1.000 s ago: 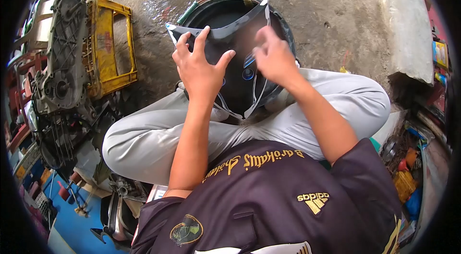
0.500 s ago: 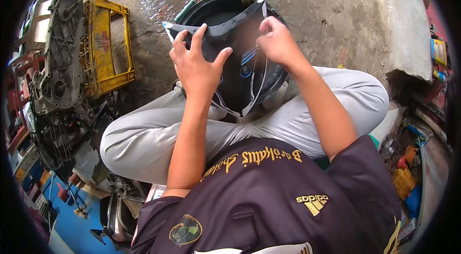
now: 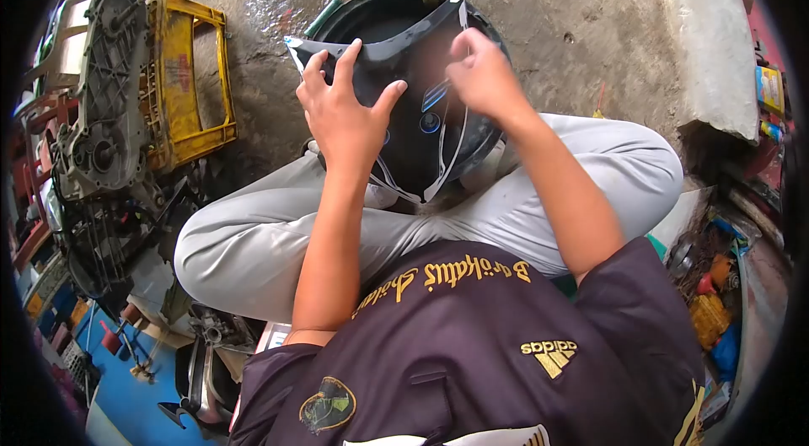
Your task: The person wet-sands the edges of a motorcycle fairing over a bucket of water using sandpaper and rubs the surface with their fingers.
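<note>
A glossy black, V-shaped motorcycle headlight (image 3: 413,142) with white edges and blue reflections lies tilted over a round black basin (image 3: 497,138), its point toward me. My left hand (image 3: 344,104) holds it on the left, fingers spread over the upper edge and thumb apart on the dark face. On the opposite side, my right hand (image 3: 484,75) has its fingers curled together close to the right edge. What those fingers hold, if anything, is hidden. Dark water or shadow shows inside the basin behind the headlight.
A yellow crate (image 3: 190,83) stands on the left beside a grey metal engine casing (image 3: 105,92). The concrete floor (image 3: 573,8) is wet beyond the basin. A concrete ledge (image 3: 708,33) and scattered parts (image 3: 712,319) lie at the right. My crossed legs (image 3: 244,235) flank the basin.
My right hand has shifted slightly left along the headlight's right side. My left hand keeps its place, and the headlight has barely moved.
</note>
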`<move>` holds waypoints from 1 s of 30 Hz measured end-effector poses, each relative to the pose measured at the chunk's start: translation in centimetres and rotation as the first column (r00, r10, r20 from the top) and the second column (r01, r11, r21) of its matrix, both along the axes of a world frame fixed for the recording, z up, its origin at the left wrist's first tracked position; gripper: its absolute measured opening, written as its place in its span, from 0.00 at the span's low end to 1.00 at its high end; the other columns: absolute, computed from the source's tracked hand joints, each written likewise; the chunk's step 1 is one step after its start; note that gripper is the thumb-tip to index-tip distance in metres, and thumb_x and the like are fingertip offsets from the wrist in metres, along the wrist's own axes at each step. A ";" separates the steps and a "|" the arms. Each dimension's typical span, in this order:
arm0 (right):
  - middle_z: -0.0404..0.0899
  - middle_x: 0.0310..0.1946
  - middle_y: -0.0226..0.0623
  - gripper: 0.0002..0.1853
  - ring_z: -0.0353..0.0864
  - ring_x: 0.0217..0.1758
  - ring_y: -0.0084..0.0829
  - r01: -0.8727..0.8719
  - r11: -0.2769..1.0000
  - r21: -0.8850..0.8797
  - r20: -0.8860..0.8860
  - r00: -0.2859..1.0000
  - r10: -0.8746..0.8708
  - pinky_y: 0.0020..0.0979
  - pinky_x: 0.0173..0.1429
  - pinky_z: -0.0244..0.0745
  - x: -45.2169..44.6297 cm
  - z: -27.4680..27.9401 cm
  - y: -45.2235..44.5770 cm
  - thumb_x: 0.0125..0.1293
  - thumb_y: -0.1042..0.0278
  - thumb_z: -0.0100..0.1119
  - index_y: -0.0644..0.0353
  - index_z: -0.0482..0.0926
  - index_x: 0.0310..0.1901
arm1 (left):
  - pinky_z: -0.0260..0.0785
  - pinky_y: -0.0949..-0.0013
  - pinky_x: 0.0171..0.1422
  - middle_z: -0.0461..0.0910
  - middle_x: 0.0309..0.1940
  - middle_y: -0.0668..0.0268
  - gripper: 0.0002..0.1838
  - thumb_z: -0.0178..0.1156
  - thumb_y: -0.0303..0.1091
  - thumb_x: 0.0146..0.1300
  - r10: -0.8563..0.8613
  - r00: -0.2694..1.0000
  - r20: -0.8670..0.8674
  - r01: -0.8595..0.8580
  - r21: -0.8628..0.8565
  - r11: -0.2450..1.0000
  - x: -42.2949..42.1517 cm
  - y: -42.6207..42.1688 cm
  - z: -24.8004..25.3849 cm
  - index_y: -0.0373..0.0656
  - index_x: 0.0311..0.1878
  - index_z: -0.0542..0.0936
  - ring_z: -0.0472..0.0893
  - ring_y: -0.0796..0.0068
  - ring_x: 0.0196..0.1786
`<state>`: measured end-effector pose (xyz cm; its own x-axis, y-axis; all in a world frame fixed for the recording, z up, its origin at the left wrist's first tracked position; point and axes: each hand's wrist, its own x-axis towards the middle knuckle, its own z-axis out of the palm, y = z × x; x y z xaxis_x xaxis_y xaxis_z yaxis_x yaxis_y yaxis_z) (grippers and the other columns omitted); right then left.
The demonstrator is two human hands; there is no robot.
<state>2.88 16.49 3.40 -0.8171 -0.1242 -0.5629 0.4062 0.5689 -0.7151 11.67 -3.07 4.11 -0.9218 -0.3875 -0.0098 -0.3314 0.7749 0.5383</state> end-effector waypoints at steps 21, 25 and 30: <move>0.80 0.25 0.38 0.07 0.81 0.29 0.32 -0.094 0.993 -0.076 -0.103 0.991 0.086 0.39 0.36 0.76 2.5 -0.3 -1.2 0.64 0.72 0.64 0.59 0.75 0.40 | 0.72 0.44 0.73 0.68 0.76 0.55 0.43 0.85 0.53 0.52 -0.005 1.000 -0.011 0.005 -0.001 1.000 -0.1 -0.1 0.0 0.62 0.73 0.81 0.73 0.44 0.71; 0.81 0.26 0.40 0.08 0.83 0.32 0.33 0.011 0.999 -0.041 -0.051 0.999 -0.013 0.41 0.39 0.76 0.5 -1.1 0.1 0.61 0.73 0.64 0.59 0.76 0.41 | 0.73 0.44 0.73 0.69 0.75 0.55 0.43 0.85 0.54 0.52 -0.006 1.000 -0.005 0.006 -0.012 1.000 -0.1 0.0 0.0 0.62 0.73 0.81 0.73 0.44 0.72; 0.81 0.26 0.42 0.05 0.84 0.31 0.37 -0.028 0.996 -0.084 -0.042 0.999 0.024 0.43 0.37 0.75 2.7 -1.4 -1.0 0.62 0.74 0.62 0.57 0.78 0.39 | 0.73 0.44 0.73 0.69 0.75 0.56 0.43 0.85 0.54 0.53 -0.009 1.000 -0.004 0.008 -0.021 1.000 -0.1 -0.1 0.0 0.63 0.73 0.81 0.73 0.44 0.72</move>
